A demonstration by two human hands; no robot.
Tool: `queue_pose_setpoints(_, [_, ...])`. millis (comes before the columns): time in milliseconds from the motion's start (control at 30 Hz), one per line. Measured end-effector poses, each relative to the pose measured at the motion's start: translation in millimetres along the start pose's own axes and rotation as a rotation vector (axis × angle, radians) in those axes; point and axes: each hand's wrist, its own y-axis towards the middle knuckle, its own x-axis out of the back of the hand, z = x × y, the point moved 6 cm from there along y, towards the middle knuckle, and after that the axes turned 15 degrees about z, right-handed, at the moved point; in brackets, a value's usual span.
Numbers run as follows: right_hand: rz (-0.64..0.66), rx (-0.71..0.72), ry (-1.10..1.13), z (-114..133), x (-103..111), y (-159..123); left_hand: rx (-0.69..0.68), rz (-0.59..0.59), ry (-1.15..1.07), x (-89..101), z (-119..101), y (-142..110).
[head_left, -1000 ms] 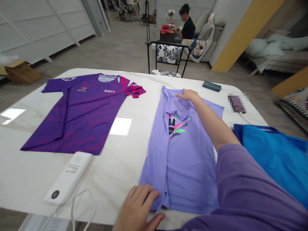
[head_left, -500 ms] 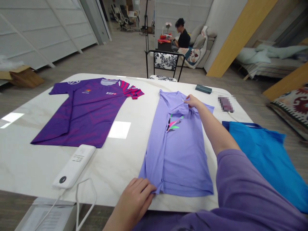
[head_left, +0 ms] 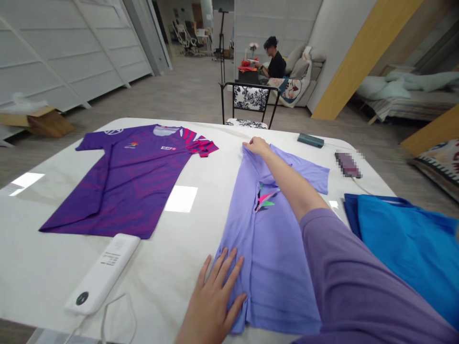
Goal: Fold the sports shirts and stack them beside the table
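A lavender T-shirt (head_left: 283,258) with a pink, green and black print lies on the table, its left side folded inward along a lengthwise crease. My left hand (head_left: 215,296) rests flat with fingers spread on the shirt's lower left part. At the shirt's far left corner, my right hand (head_left: 256,145) has its fingers bent and closed on the fabric; the fingertips are partly hidden. My right forearm crosses over the collar area and covers some of it. The short sleeve on the right lies spread out.
A purple jersey (head_left: 139,181) lies at left on the white table (head_left: 201,224), near a white power bank (head_left: 103,272) with a cable. To the right are blue garments (head_left: 405,239), a phone (head_left: 347,165) and a dark green case (head_left: 310,140). A chair (head_left: 251,98) and a seated person (head_left: 276,64) are beyond.
My right hand has moved left from the shirt's right collar area to its far left corner. My left hand has shifted from gripping the near hem to lying flat on the cloth. The view has shifted slightly.
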Motion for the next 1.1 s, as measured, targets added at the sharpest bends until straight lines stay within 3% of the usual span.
queue_pose_setpoints(67, [0.051,-0.061,-0.012,5,-8,25,0.025,-0.012,0.051,-5.2,4,-3])
queue_pose_setpoints(200, [0.061,-0.041,0.001,6,-20,59,0.048,0.005,0.074,-21.2,11,-5])
queue_pose_setpoints(300, [0.045,-0.012,-0.003,9,-25,71,0.053,0.006,0.060,-26.4,14,-4])
queue_pose_setpoints(400, [-0.001,0.037,-0.033,19,-22,65,0.085,0.031,0.042,-20.0,20,-1])
queue_pose_setpoints(467, [-0.079,0.094,-0.074,28,-13,44,0.086,0.039,0.028,-12.4,23,-1])
queue_pose_setpoints(567, [-0.115,0.235,-0.167,32,-7,-19,0.021,0.039,0.011,-6.5,19,-4])
queue_pose_setpoints(700, [0.046,0.435,-0.258,10,-35,-128,-0.015,0.042,-0.011,-9.8,6,-10])
queue_pose_setpoints(767, [0.164,0.478,-0.282,-7,-56,-166,0.015,0.046,-0.022,-9.1,1,-12])
queue_pose_setpoints(867, [0.247,0.489,-0.294,-25,-73,-193,0.031,0.061,-0.043,-3.5,-8,-13])
queue_pose_setpoints(1000, [0.186,0.517,-0.296,-30,-73,-220,-0.054,0.094,-0.074,-2.4,-22,-25])
queue_pose_setpoints(1100, [0.241,0.539,-0.328,-34,-84,-266,-0.101,0.077,-0.097,-7.7,-26,-41])
